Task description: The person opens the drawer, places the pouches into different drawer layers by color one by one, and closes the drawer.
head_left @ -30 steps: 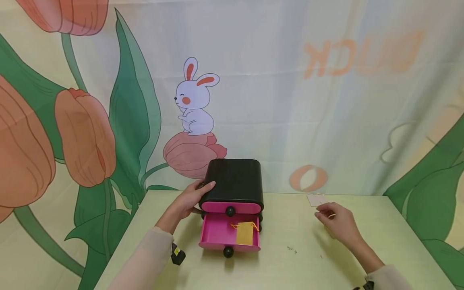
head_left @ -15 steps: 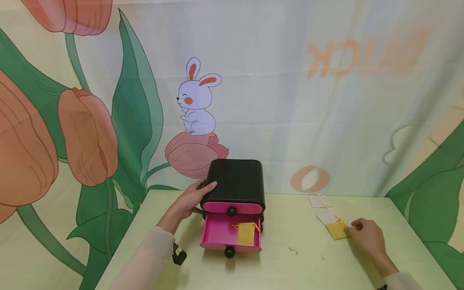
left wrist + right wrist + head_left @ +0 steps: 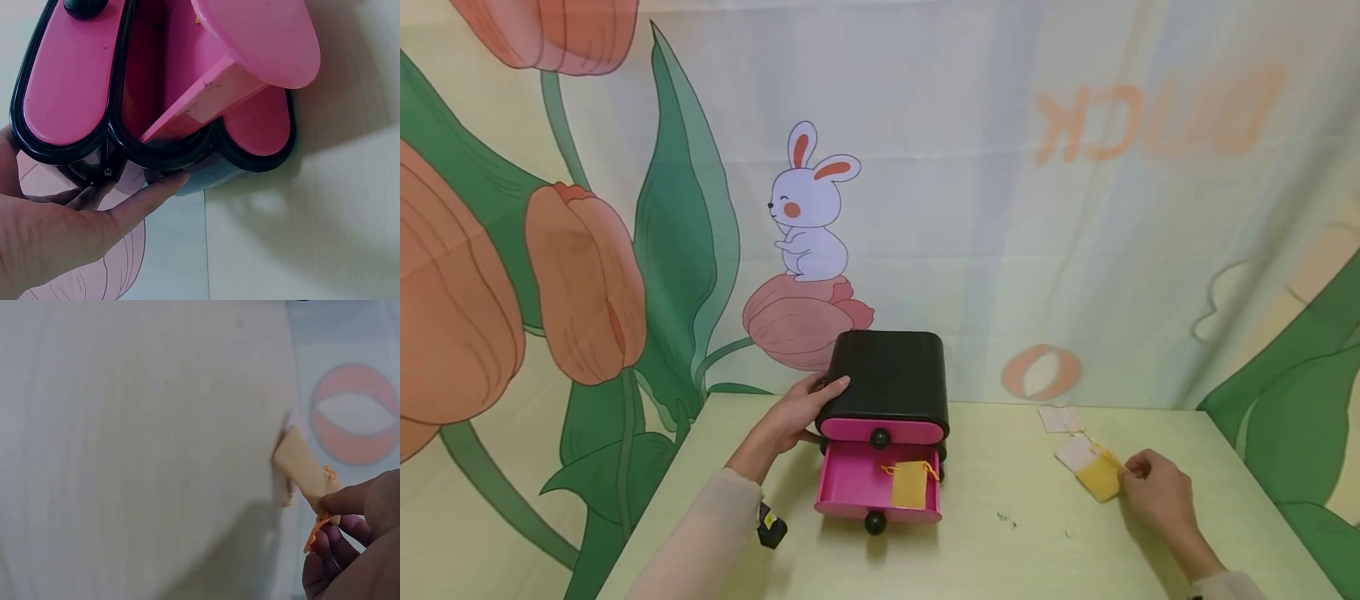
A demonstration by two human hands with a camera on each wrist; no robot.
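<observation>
A black drawer box (image 3: pixel 887 375) with pink drawers stands on the table, its middle drawer (image 3: pixel 859 479) pulled out. Inside that drawer lies a yellow drawstring pouch (image 3: pixel 909 483). My left hand (image 3: pixel 790 414) grips the box's left side, thumb on the top edge; the left wrist view has its fingers (image 3: pixel 147 199) against the black side. To the right, my right hand (image 3: pixel 1161 492) pinches a second yellow drawstring pouch (image 3: pixel 1099 478) near its orange cord, thumb on the fabric in the right wrist view. A pale pouch (image 3: pixel 1075 452) lies partly under or behind it.
Another pale pouch (image 3: pixel 1060 419) lies at the table's back edge by the printed curtain (image 3: pixel 970 250). Small dark marks (image 3: pixel 1006 520) show on the table (image 3: pixel 985 558) right of the box. A black item (image 3: pixel 771 527) is beside the left sleeve.
My right hand has moved from near the back pale pouch rightward and nearer to me, where it now pinches the yellow pouch, which has turned slightly. The left hand and drawer box stay put.
</observation>
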